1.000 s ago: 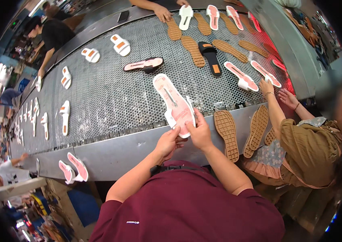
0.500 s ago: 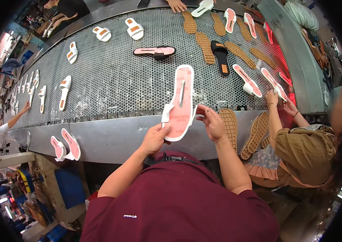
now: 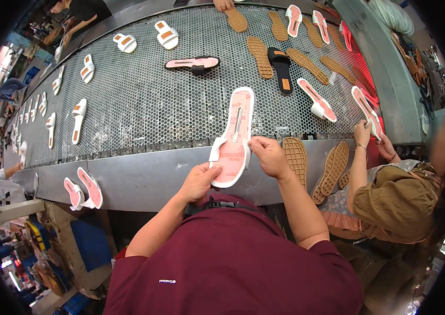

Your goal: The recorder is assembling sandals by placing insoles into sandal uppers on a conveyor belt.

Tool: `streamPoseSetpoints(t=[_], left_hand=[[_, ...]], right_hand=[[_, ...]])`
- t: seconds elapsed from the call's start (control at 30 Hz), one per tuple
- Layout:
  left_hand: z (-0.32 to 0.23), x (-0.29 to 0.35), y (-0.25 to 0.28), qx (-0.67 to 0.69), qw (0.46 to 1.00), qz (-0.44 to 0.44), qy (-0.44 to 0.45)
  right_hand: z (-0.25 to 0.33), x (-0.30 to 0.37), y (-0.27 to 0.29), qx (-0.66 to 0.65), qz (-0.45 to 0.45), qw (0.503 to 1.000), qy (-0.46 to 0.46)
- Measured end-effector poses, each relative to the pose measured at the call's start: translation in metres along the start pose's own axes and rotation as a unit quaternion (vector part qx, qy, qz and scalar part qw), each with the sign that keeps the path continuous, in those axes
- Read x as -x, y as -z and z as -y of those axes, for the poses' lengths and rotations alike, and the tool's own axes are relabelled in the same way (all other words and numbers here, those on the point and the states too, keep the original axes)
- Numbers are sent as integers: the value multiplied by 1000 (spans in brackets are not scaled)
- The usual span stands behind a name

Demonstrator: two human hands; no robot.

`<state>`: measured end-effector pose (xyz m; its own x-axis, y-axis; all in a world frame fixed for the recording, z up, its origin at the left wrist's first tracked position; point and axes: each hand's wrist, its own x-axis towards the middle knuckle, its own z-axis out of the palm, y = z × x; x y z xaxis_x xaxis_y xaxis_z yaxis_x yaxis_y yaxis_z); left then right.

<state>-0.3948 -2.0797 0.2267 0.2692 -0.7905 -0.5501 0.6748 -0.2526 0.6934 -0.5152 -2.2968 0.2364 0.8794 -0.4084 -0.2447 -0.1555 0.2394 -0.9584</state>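
Over the near metal edge I hold a white slide sandal [image 3: 231,149], sole side up. Its underside is pink, with a narrow metal strip in a slot along the middle. My left hand [image 3: 199,182] is closed on the lower left rim, thumb on the pink face, just below the white strap end. My right hand [image 3: 270,157] is closed at the opposite edge, its thumb and fingers pinching the rim by the other strap end. The fingers behind the sandal are hidden.
A mesh conveyor [image 3: 133,100] carries white sandals, a black sandal [image 3: 281,71] and brown soles [image 3: 260,56]. More soles [image 3: 295,160] and a white pair [image 3: 90,188] lie on the near metal ledge [image 3: 143,181]. At the right a co-worker's hands [image 3: 365,134] hold a white sandal.
My right hand has gone from spread fingers beside the sandal to a pinch on its edge. Pieces on the conveyor have shifted slightly left. The right co-worker's sandal has lifted and turned more upright.
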Motion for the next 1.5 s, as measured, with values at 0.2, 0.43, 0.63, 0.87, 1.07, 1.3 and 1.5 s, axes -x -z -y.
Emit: streamPoseSetpoints(t=[0.2, 0.43, 0.63, 0.87, 1.07, 1.3, 1.5], left_hand=[[-13, 4, -27, -1, 999, -18, -34], [-18, 5, -45, -3, 999, -13, -38], [-16, 3, -58, -36, 996, -9, -78], [-15, -3, -65, -11, 997, -23, -76], [-11, -6, -71, -17, 996, -17, -80], [-8, -13, -80, -21, 996, -29, -80], [-17, -17, -80, 27, 999, -35, -9]], right_hand=[[4, 4, -3, 20, -87, 996, -15], [1, 4, 4, -99, -86, 991, 31], [-3, 7, 12, 7, -94, 996, 3], [5, 10, 14, -80, -63, 995, 5], [13, 20, 21, -111, -11, 993, -41], [15, 24, 26, -102, -35, 993, -41], [11, 29, 34, -98, -24, 994, -31]])
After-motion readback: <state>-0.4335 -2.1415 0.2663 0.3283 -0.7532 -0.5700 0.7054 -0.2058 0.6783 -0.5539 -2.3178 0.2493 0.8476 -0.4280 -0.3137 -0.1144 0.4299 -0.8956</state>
